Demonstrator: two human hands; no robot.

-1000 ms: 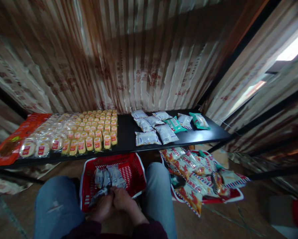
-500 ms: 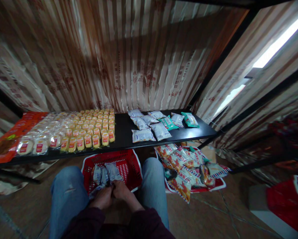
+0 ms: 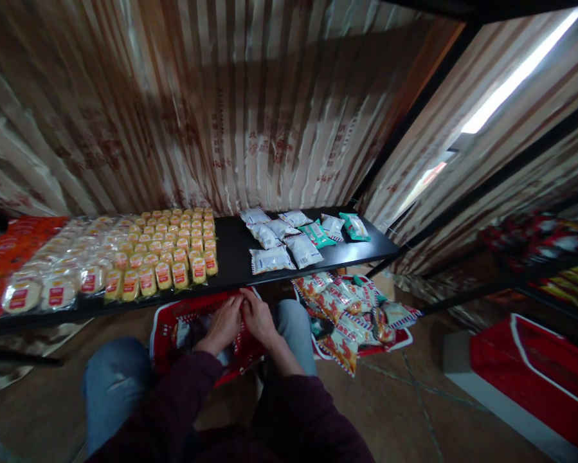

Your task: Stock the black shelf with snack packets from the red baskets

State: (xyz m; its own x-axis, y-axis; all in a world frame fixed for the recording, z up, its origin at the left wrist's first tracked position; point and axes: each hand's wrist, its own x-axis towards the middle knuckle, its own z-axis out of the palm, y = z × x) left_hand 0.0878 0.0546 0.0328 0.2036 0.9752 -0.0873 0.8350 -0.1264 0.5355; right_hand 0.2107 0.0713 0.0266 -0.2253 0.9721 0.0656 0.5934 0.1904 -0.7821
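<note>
My left hand [image 3: 225, 323] and my right hand [image 3: 258, 316] are close together over the red plastic basket [image 3: 162, 344] between my knees. Their fingers are curled and meet near the basket's far rim, just below the shelf edge. Whatever they hold, if anything, is hidden behind the fingers. Inside the basket lie a few pale snack packets [image 3: 183, 334], partly covered by my left hand and forearm. Above, on the black shelf [image 3: 233, 254], are several white packets [image 3: 272, 260] and two green ones, including a green packet [image 3: 356, 227] at the right.
Rows of small yellow wrapped cakes [image 3: 163, 273] and round white-wrapped pastries [image 3: 60, 292] fill the shelf's left side, beside an orange bag [image 3: 16, 247]. Another basket, heaped with snack bags [image 3: 344, 337], sits right of my knee. Farther right stands a red basket [image 3: 498, 357].
Both hands have moved forward and slightly right, from the packets at the basket's near side to its far rim. The view has turned a little to the right.
</note>
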